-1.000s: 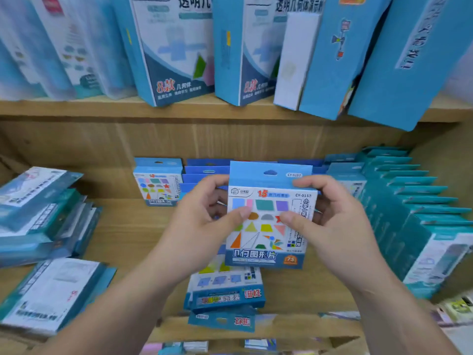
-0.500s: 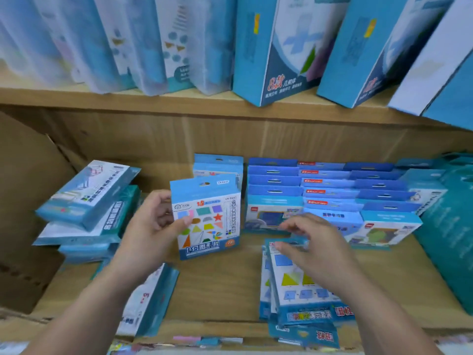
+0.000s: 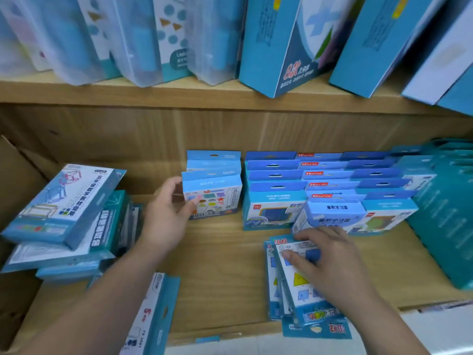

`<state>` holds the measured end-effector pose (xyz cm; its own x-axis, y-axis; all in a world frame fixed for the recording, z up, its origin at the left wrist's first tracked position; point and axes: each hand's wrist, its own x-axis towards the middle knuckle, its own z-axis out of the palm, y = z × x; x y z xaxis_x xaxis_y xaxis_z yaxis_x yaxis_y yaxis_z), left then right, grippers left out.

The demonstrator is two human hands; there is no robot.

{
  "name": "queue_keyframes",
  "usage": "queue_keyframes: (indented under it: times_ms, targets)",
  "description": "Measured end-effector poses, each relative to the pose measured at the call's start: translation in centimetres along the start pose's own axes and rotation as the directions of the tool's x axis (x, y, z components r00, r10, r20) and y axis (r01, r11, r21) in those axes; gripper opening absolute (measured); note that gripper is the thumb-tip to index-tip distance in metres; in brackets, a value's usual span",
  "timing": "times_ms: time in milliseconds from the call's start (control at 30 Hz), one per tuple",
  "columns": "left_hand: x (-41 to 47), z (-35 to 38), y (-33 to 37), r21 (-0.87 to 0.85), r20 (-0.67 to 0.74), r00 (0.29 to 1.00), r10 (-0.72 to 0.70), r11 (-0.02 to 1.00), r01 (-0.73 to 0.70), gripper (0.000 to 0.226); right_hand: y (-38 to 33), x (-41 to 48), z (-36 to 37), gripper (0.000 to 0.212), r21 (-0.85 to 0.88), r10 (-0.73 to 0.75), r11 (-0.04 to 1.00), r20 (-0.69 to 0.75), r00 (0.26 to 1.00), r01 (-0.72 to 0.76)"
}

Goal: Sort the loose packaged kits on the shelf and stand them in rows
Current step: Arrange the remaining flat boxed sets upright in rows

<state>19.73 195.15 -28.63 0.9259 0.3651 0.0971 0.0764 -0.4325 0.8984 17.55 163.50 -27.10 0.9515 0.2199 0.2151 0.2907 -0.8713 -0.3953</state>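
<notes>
The left hand point(image 3: 166, 216) is holding a small kit point(image 3: 217, 198) by its left edge, thumb on the front. It is standing the kit on the shelf point(image 3: 225, 265), in front of others like it. The right hand point(image 3: 332, 265) is pinching the top pack point(image 3: 302, 285) of a flat pile point(image 3: 273, 290) lying under it.

These kits are looking light, thin and stiff, like card, and maybe a bit slippery. Taking one by its two side edges seems best, not by the thin hang tab.

Beyond the right hand, rows point(image 3: 276, 175) are standing close and hiding each other's fronts. Left of the left hand, a messy stack point(image 3: 64, 201) is leaning. The left fingers are hiding behind the kit. The words are looking blurry. A front pack point(image 3: 153, 311) by the left arm is getting cut off.
</notes>
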Motion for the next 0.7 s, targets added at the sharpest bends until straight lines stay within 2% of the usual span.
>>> queue_keyframes:
  times_ms: [167, 333, 467, 700]
  targets:
    - [1.6, 1.1, -0.1, 0.086, -0.097, 0.995, 0.013, 0.996, -0.005, 0.046, 0.1, -0.2, -0.1, 0.058, -0.002, 0.062, 0.998, -0.004, 0.998, -0.062]
    - [1.5, 2.2, -0.1, -0.064, -0.029, 0.993, -0.113, 0.992, 0.111, 0.069, 0.2, -0.5, -0.6, 0.067, -0.019, 0.091, 0.996, 0.001, 0.996, -0.091]
    - [1.5, 3.2, 0.3, 0.053, -0.047, 0.996, -0.076, 0.996, 0.078, 0.03, 0.5, -0.7, -0.7, 0.079, -0.023, 0.147, 0.989, 0.029, 0.989, -0.146]
    - [1.5, 4.7, 0.7, 0.125, -0.133, 0.99, -0.044, 0.99, 0.06, 0.024, 0.3, -0.7, -0.6, 0.069, -0.011, 0.18, 0.984, 0.049, 0.982, -0.18]
